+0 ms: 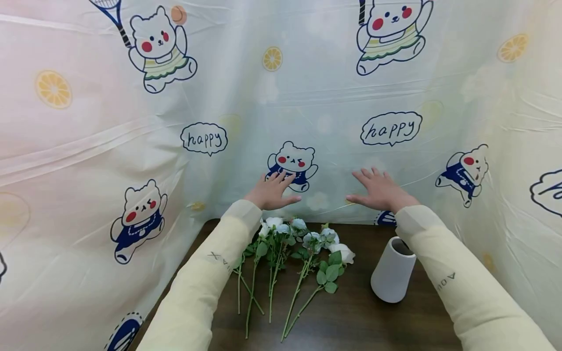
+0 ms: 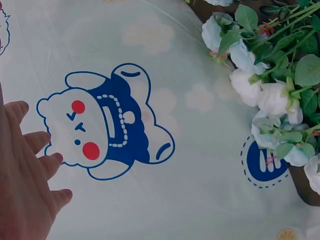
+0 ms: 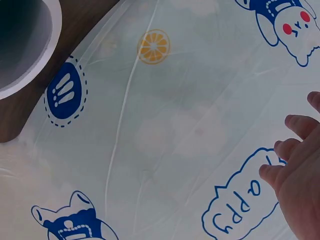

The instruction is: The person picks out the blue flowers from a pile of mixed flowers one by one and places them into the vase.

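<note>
Both arms reach forward in the head view, hands raised above the far edge of the table. My left hand has its fingers spread and holds nothing; artificial white and pale blue roses lie below it. In the left wrist view, blossoms show at the right, apart from the left hand. My right hand is likewise spread and bare, above and beyond a white vase. The vase stands upright, its dark opening facing up. The right wrist view shows part of the vase's rim and the right hand.
A dark brown wooden table bears the flowers and the vase. Their green stems point toward the near side. A pale curtain printed with bears, orange slices and "happy" hangs behind and along both sides.
</note>
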`<state>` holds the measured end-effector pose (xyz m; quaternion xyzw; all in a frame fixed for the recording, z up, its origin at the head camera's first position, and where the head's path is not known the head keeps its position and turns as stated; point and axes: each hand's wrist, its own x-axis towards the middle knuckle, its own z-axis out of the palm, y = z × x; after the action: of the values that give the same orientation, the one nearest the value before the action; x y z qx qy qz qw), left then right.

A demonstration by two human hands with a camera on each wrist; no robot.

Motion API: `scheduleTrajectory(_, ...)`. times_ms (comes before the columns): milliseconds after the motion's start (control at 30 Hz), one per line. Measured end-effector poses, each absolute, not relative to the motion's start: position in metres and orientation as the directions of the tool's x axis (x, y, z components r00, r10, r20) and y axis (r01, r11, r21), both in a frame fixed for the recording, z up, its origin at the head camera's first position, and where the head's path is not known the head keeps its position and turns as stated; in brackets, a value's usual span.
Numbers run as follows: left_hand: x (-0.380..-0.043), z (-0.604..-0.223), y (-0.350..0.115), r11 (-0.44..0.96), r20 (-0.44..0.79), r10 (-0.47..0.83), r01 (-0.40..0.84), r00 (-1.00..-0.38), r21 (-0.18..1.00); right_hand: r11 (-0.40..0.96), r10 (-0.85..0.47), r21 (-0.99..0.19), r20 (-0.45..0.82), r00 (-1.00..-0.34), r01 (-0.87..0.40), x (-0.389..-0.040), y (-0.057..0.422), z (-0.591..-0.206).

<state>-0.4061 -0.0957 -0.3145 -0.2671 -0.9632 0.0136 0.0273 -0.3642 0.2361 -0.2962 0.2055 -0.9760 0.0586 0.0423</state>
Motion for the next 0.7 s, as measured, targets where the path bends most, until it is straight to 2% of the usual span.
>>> scheduleTrajectory(400, -0.393, -0.317, -0.106, 0.820, 0.113, 0.573, 0.570, -0.812, -0.061, 0.899, -0.417, -0.070, 0.162, -0.895, -0.432, -0.352, 0.241, -0.300)
scheduleTrajectory(700, -0.381, -0.324, -0.113, 0.786, 0.169, 0.617, 0.611, -0.768, -0.094, 0.879, -0.433, -0.125, 0.189, -0.881, -0.459, -0.337, 0.244, -0.305)
